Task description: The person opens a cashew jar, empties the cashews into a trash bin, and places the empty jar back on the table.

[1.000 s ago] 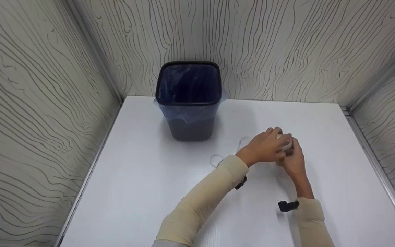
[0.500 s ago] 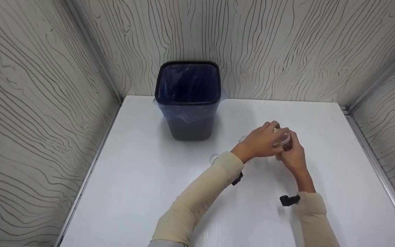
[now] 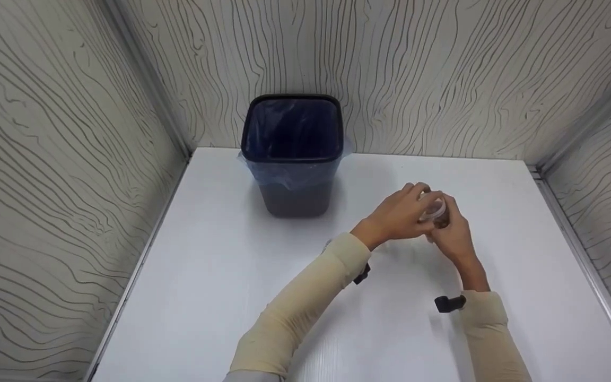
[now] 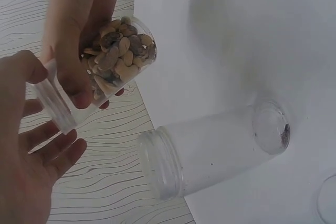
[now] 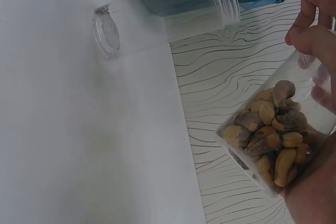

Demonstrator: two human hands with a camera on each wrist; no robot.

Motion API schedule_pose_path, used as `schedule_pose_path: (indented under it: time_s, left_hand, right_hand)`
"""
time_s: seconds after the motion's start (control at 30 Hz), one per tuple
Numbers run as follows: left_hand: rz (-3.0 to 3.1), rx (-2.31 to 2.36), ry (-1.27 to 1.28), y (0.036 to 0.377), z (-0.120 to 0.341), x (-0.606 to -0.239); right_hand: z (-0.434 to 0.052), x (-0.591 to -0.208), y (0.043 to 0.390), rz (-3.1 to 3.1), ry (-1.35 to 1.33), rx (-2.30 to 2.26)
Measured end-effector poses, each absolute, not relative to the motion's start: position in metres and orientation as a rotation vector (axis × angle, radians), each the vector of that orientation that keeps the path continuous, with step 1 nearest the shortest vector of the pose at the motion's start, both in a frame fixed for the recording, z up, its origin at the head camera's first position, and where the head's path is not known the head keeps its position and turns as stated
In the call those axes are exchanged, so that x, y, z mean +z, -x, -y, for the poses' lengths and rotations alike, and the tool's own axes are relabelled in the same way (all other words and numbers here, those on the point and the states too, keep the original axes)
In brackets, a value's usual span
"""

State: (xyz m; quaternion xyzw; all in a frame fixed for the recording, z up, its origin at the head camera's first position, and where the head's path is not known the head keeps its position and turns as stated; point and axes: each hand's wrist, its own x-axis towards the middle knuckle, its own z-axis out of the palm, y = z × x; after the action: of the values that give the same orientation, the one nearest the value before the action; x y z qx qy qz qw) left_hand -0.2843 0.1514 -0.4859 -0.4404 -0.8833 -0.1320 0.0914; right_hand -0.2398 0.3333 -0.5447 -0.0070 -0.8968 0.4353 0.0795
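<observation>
Before me in the head view, both hands hold a clear plastic jar of nuts off the table. My right hand grips the jar's body; in the right wrist view brown, cashew-like nuts fill its lower part. My left hand reaches across, its thumb and fingers curled around the clear jar lid at the mouth end. Whether the lid turns on the neck I cannot tell. A second clear jar stands nearby, with dark specks at its base; the left hand hides it in the head view.
A dark bin with a blue bag liner stands at the back, left of my hands. A clear round lid or ring lies on the white table, mostly covered by my left sleeve in the head view. Wood-patterned walls surround the table.
Both hands have shifted slightly away from me with the jar of nuts. The left forearm now covers the second jar and most of the clear ring.
</observation>
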Motion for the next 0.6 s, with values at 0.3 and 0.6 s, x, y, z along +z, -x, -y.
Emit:
schedule_pose_path:
  time_s: [0.3, 0.6]
  left_hand:
    - [2.595, -0.390, 1.306, 0.288, -0.143, -0.482]
    - [2.506, -0.485, 1.327, 0.294, -0.135, -0.478]
  right_hand:
    - [-0.329, -0.538, 0.242, 2.667, -0.093, 1.265]
    - [-0.324, -0.530, 0.246, 2.688, -0.146, 1.272]
